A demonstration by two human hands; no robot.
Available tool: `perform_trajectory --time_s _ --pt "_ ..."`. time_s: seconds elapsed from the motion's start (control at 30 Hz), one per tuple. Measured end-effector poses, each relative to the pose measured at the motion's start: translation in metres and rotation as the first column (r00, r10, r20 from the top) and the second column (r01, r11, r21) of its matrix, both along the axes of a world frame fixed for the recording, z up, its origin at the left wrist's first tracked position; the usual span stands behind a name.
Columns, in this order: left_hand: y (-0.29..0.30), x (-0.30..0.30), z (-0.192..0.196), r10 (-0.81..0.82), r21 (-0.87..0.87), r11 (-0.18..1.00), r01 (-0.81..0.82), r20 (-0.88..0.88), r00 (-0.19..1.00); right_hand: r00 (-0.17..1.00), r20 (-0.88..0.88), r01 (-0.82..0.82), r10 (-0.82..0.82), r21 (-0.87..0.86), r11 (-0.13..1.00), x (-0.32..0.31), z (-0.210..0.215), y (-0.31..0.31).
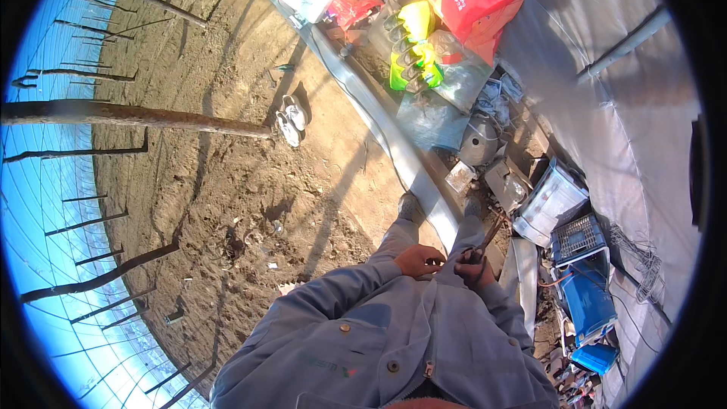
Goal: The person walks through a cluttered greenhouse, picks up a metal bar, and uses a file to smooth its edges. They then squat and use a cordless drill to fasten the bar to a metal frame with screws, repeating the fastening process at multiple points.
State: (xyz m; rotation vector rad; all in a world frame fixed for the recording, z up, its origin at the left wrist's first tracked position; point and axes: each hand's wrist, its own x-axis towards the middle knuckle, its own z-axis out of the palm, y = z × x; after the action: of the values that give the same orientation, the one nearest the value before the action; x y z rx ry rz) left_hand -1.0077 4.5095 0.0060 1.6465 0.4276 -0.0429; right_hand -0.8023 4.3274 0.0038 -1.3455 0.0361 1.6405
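Observation:
Both hands are in front of my jacket's hem, at waist height. My left hand (420, 260) has its fingers curled together near the jacket's lower edge; whatever may be in them is too small to make out. Just to its right, my right hand (475, 270) is closed round a dark, rusty tool (492, 232) that looks like pliers. The tool's far end points forward and to the right, past my right leg. A small gap separates the two hands.
A pale raised strip (363, 106) runs between my feet. White shoes (291, 120) lie on the soil at left, near a wooden pole (136, 115). To the right are a red sack (481, 11), a yellow-green bag (416, 23), a clear bin (551, 201) and blue crates (587, 299).

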Motion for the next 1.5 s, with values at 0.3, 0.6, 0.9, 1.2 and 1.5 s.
perform_trajectory --time_s 0.3,0.6,0.9,1.2,1.5 --pt "0.027 -0.006 0.068 -0.099 0.093 0.992 0.081 0.200 0.975 0.902 -0.127 -0.370 0.412 0.264 0.891 -0.018 0.012 0.057" --pt "0.031 -0.005 0.074 -0.451 0.377 0.862 0.338 0.267 0.852 0.792 -0.160 -0.505 0.589 0.370 0.780 -0.020 0.027 0.050" --pt "0.032 0.014 0.086 -0.698 0.561 0.666 0.491 0.239 0.674 0.767 -0.098 -0.560 0.635 0.381 0.736 -0.020 0.022 0.053" --pt "0.039 0.004 0.095 -0.680 0.603 0.624 0.497 0.107 0.725 0.686 -0.027 -0.659 0.727 0.399 0.637 -0.028 0.024 0.086" --pt "0.122 -0.069 0.119 -0.537 0.587 0.693 0.419 0.032 0.843 0.424 0.196 -0.868 0.884 0.367 0.335 -0.090 0.027 0.199"
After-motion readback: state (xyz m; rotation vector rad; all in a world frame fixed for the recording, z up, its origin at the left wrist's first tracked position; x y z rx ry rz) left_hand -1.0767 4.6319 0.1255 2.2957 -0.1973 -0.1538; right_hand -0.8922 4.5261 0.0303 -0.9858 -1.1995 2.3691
